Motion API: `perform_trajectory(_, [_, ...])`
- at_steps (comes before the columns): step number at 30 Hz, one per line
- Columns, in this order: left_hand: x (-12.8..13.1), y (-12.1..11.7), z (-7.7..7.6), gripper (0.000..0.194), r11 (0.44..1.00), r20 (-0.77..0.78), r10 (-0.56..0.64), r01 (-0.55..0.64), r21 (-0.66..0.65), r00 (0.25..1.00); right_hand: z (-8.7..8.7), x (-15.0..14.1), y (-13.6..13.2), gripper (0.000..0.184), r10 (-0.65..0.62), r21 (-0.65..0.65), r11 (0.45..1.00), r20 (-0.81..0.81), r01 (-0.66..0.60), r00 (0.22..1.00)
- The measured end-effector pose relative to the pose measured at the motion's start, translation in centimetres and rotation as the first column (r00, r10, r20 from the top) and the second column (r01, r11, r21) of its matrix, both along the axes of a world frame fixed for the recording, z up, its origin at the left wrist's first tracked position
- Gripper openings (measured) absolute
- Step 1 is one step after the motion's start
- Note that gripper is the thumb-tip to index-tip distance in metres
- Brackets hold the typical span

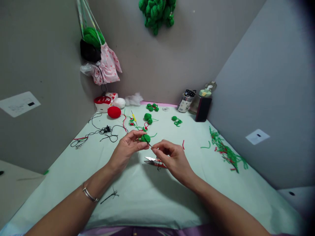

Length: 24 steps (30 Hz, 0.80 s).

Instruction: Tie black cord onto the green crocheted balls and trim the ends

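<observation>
I see left hand (129,144) pinching green ball (145,139) before me, right hand (173,157) closed finger-and-thumb on black thread (148,143) crossing it. I judge ball part-done, thread unsecured; scissors (150,160) idle nearer me, green clusters (148,117) beyond hands looking further formed.

A pale-green-covered table (137,206) carries red-handled metal snips (155,161), with tangled thin black cord (107,129) and, farther back, a round red yarn ball (114,112) to their left, and loose green and red yarn scraps (224,149) to their right.
</observation>
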<state>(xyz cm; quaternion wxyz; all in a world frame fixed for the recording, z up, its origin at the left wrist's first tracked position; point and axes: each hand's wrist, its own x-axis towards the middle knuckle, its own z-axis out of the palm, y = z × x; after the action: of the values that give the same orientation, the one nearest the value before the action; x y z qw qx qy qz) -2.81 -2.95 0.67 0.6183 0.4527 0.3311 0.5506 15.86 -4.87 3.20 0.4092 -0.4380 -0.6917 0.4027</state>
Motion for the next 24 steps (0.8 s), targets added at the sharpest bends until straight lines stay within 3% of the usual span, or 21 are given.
perform_trajectory(12, [0.08,-0.15,-0.14,0.028,0.999,-0.014,0.003,-0.003,0.040,1.000,-0.23,-0.28,0.08,0.015,0.005,0.110,0.994,-0.028,-0.002,1.000])
perform_trajectory(16, [0.18,-0.26,-0.17,0.028,0.999,-0.018,0.017,-0.017,0.046,1.000,-0.13,-0.33,0.05,0.014,0.010,0.091,0.996,-0.045,-0.006,0.999])
perform_trajectory(24, [0.10,-0.16,-0.24,0.028,0.995,-0.033,0.074,-0.072,0.073,0.997,0.39,-0.09,-0.35,0.015,-0.015,0.160,0.987,0.008,0.014,1.000])
